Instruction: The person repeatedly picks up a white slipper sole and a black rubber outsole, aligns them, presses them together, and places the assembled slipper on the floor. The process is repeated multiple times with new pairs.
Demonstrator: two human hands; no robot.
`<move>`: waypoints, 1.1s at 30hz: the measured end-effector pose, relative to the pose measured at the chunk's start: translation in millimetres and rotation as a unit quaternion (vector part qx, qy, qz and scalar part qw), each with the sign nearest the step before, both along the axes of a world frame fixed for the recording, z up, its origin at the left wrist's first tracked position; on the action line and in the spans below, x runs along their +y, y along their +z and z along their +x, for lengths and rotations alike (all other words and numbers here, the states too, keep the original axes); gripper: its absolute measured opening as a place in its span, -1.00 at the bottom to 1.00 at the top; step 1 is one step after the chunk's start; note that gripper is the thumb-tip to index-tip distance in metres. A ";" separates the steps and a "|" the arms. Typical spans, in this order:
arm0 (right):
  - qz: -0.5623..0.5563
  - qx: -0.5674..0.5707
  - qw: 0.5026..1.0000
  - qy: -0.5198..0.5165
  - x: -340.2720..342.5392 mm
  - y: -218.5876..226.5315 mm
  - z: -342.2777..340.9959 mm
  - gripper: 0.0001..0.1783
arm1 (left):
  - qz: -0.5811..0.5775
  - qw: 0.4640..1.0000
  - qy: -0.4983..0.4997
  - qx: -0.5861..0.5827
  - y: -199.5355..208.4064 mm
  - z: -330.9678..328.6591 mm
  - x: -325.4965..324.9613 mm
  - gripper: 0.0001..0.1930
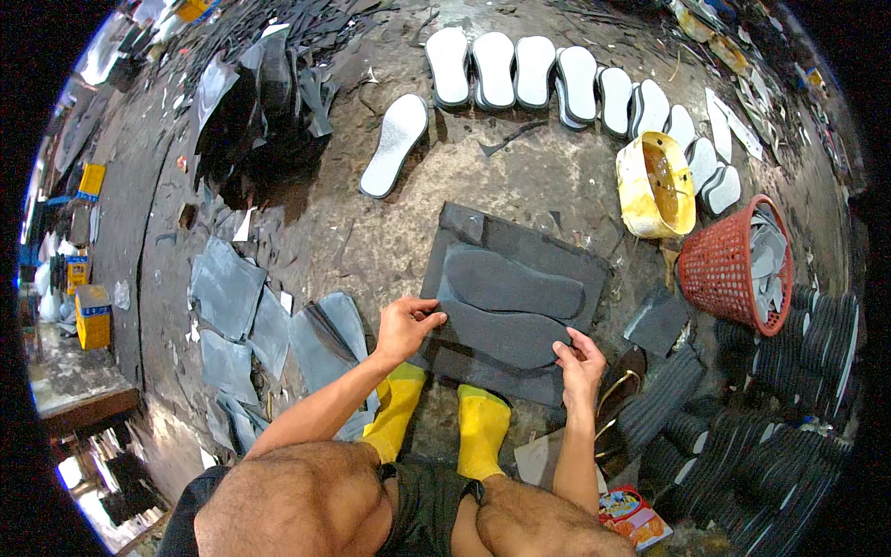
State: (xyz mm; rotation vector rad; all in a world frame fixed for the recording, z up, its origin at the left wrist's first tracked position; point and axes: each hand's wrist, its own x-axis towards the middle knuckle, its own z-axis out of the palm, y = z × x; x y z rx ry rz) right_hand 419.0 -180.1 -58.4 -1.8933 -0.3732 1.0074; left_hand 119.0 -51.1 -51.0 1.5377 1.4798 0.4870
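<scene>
My left hand (406,330) pinches the left end of a dark grey shoe sole (506,336) between thumb and fingers. At the sole's right end my right hand (580,364) grips its edge, also with thumb and fingertips. The sole lies low over, or on, a black rubber sheet (483,226); whether it touches all along is hard to tell. Just beyond it a second dark sole (515,283) rests flat on the same sheet, side by side with the first. The sheet sits on the floor in front of my feet in yellow socks (483,432).
White-topped soles (494,71) stand in an arc at the far side, one single sole (394,148) apart. A yellow tub (636,209) with brownish contents and a red basket (724,274) of scraps are right. Striped black soles (733,464) pile lower right; grey sheets (227,288) lie left.
</scene>
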 end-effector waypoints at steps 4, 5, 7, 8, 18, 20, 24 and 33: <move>0.002 -0.044 0.999 -0.008 1.4 -4.2 -0.2 -0.51 | 0.284 0.924 -0.243 0.080 8.3 13.4 -2.8 -0.59; -0.011 -0.041 0.999 -0.011 2.1 -3.2 -1.5 -0.54 | 0.324 0.887 -0.327 0.046 7.8 21.8 -2.8 -0.59; -0.027 -0.103 0.994 0.030 3.8 1.8 -4.1 -0.56 | 0.329 0.828 -0.451 0.047 5.7 37.6 -2.9 -0.58; -0.033 -0.137 0.989 0.036 4.0 5.5 -5.0 -0.56 | 0.317 0.833 -0.451 0.054 4.7 42.0 -1.4 -0.56; 0.001 -0.063 0.982 -0.175 -24.2 25.2 9.2 -0.51 | 0.134 0.889 -0.432 0.076 42.3 71.2 17.7 -0.35; 0.043 0.037 0.973 -0.225 -29.3 33.8 1.4 -0.39 | 0.033 0.912 -0.408 -0.006 58.5 71.2 31.6 -0.39; 0.207 0.413 0.869 -0.177 -13.0 80.3 -37.3 -0.17 | -0.551 0.674 -0.161 -0.465 88.5 65.8 66.6 -0.51; 0.236 0.068 0.968 0.046 54.1 209.6 -27.4 -0.32 | -0.273 0.898 -0.162 -0.305 169.7 56.2 49.9 -0.32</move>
